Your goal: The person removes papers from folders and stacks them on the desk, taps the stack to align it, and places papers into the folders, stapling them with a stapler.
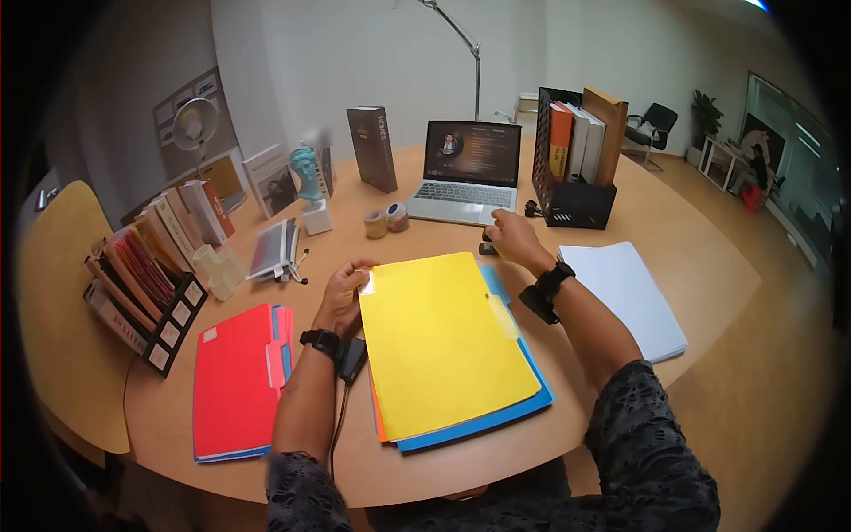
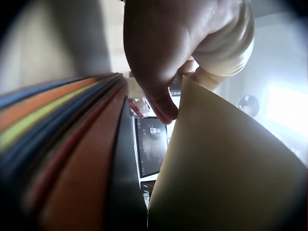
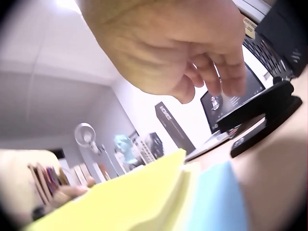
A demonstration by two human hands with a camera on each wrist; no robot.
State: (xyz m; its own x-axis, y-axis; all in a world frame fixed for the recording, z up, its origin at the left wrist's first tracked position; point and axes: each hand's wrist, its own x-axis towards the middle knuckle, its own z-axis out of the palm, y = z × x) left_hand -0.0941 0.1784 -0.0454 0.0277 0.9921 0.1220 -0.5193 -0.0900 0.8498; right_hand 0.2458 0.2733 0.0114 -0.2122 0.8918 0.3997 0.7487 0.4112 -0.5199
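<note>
My left hand (image 1: 344,293) pinches the upper left corner of a yellow file folder (image 1: 448,346), beside a small white label. In the left wrist view that folder (image 2: 221,159) stands apart from a stack of coloured folders (image 2: 72,144). Blue and orange folder edges show from beneath the yellow one in the head view. Beyond the folder's upper right corner, my right hand (image 1: 514,238) hovers by a black stapler (image 1: 487,249). The right wrist view has the stapler (image 3: 262,115) standing on the table, with the hand's loosely bent fingers (image 3: 233,82) above it, holding nothing.
Red folders (image 1: 232,381) lie left of the stack, white paper (image 1: 620,293) on the right. A laptop (image 1: 465,191), tape rolls (image 1: 376,224), a blue bust (image 1: 307,177) and a black book holder (image 1: 581,206) stand behind. A cable (image 1: 339,426) runs near my left wrist.
</note>
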